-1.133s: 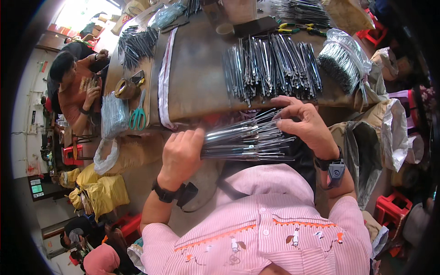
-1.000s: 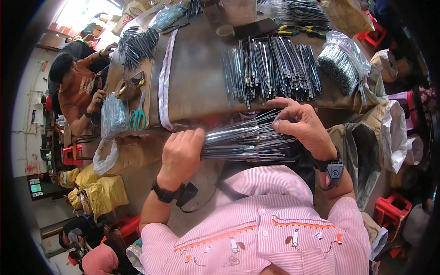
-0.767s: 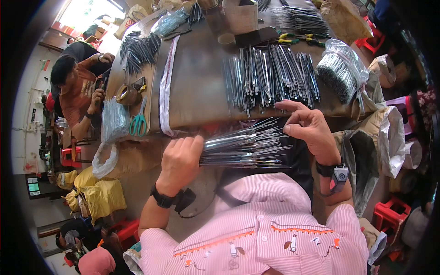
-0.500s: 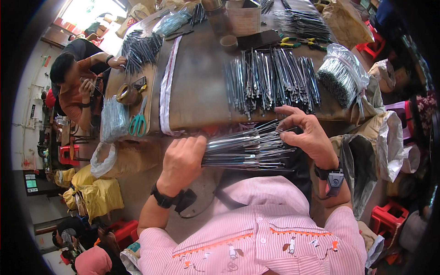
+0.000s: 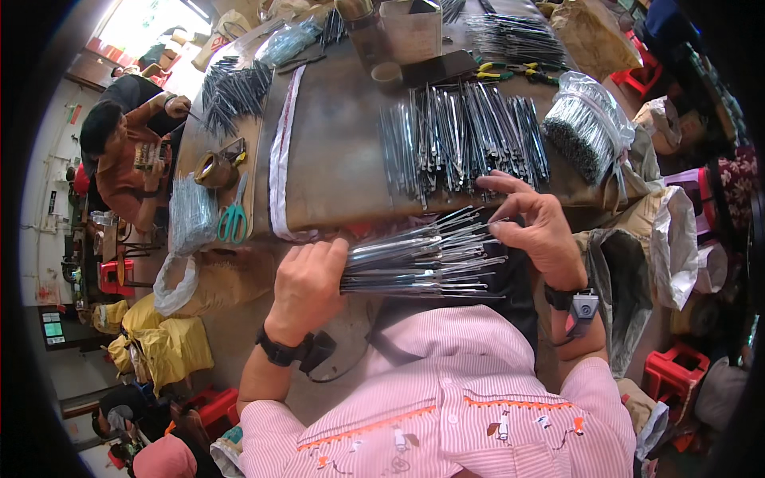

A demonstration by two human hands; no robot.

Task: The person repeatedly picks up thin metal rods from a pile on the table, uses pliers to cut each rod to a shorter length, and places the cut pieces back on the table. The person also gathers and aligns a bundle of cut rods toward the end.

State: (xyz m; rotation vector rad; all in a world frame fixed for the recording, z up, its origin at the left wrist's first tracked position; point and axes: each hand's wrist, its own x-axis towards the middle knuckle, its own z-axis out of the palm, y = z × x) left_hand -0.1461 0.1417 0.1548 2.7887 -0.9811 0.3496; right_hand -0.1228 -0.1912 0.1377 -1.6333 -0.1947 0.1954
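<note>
My left hand [image 5: 307, 279] is closed around one end of a bundle of thin metal rods [image 5: 414, 259], held level in front of my lap below the table's edge. The rods fan out toward my right hand [image 5: 535, 231]. Its thumb and forefinger curl together in a pinch right by the loose rod tips, while another finger stretches out above them. Whatever lies between those fingertips is too small to make out. Just beyond the hands, a broad row of similar dark and silvery rods [image 5: 470, 143] lies on the brown table [image 5: 331, 151].
A plastic-wrapped rod bundle [image 5: 590, 131] stands at the table's right. Pliers [image 5: 498, 74], a phone [image 5: 438, 68] and a white container [image 5: 411, 32] lie farther back. Teal scissors [image 5: 233, 219] and a tape roll [image 5: 215, 169] sit left, near a co-worker [image 5: 123, 171]. Open sacks [image 5: 621, 287] stand at right.
My hands stay around the same bundle; the right fingers have shifted slightly at its tips. The co-worker's far hand has lifted off the rod pile. The whole view has shifted a little.
</note>
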